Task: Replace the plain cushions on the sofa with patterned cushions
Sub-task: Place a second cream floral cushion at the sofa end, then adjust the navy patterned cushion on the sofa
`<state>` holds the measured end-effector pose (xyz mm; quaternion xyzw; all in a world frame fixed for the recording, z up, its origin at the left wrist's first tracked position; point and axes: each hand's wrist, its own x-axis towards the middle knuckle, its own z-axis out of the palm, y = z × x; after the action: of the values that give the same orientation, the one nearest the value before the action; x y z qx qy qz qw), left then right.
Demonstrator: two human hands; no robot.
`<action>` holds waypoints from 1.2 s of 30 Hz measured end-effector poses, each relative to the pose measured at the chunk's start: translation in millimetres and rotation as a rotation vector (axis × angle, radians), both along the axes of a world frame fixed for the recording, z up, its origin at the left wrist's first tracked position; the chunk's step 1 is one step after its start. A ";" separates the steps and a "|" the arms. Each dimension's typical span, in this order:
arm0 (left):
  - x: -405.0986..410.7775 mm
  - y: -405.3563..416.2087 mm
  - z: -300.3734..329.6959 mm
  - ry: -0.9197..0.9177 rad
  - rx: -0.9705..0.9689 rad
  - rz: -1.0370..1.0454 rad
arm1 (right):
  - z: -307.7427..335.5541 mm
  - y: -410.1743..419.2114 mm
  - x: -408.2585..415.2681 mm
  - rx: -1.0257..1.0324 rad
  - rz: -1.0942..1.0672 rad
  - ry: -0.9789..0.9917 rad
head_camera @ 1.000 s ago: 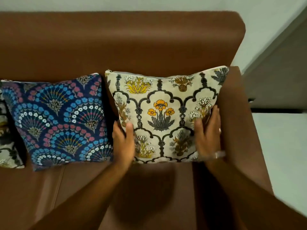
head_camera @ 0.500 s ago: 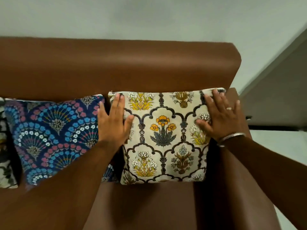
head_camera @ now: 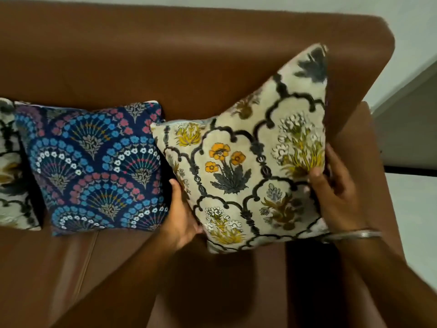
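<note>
The cream floral cushion [head_camera: 246,166] is held at the right end of the brown sofa [head_camera: 189,67], beside the armrest, with its lower edge at or just above the seat (contact cannot be confirmed). It is gripped at both side edges: the left hand [head_camera: 182,216] is curled around the lower left edge, fingers hidden behind the fabric, and the right hand [head_camera: 335,192] is closed on the right edge, thumb on the printed face and fingers wrapped behind. The cushion is judged to be light, soft and easily deformed; the cover appears matte and is unlikely to slip. A hold at opposite edges or corners is advised, since a grip on the face alone would only bunch the cover. The cushion is roughly square, so no long axis is evident. The printed face is turned outward and up toward the camera, and the body is tilted, with the upper right corner raised against the backrest and the upper left corner low. A blue fan-patterned cushion [head_camera: 99,166] stands just beside it on the left, and a further patterned cushion [head_camera: 11,166] is partly visible at the frame edge.
</note>
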<state>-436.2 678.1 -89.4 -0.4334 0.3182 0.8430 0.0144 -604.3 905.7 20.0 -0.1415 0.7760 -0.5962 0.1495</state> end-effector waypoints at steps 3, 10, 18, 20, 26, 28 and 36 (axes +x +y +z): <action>-13.7 30.9 -6.8 0.044 0.108 0.046 | 27.4 -8.1 -19.8 0.170 0.181 0.110; -37.2 34.5 5.7 0.000 0.013 0.212 | 11.0 -24.6 -8.0 0.545 0.030 0.327; 145.7 -117.3 22.5 -0.170 -0.947 0.274 | -48.3 -133.1 203.9 0.313 0.248 0.241; 182.4 -191.2 25.3 -0.280 -1.095 0.288 | -52.7 -197.0 215.3 0.243 0.136 -0.036; 181.3 -314.5 31.0 -0.204 -0.744 -0.157 | -84.0 -320.3 180.7 0.236 -0.242 -0.399; 177.0 -323.8 38.7 -0.222 -0.566 -0.233 | -88.0 -333.2 183.5 0.270 -0.266 -0.370; 180.9 -293.9 9.6 0.019 0.214 0.107 | 7.6 -321.5 174.3 0.287 -0.073 0.332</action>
<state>-255.3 384.2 -79.8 -0.4377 0.2031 0.8758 0.0123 -430.0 584.1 27.6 -0.1870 0.8713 -0.4534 0.0167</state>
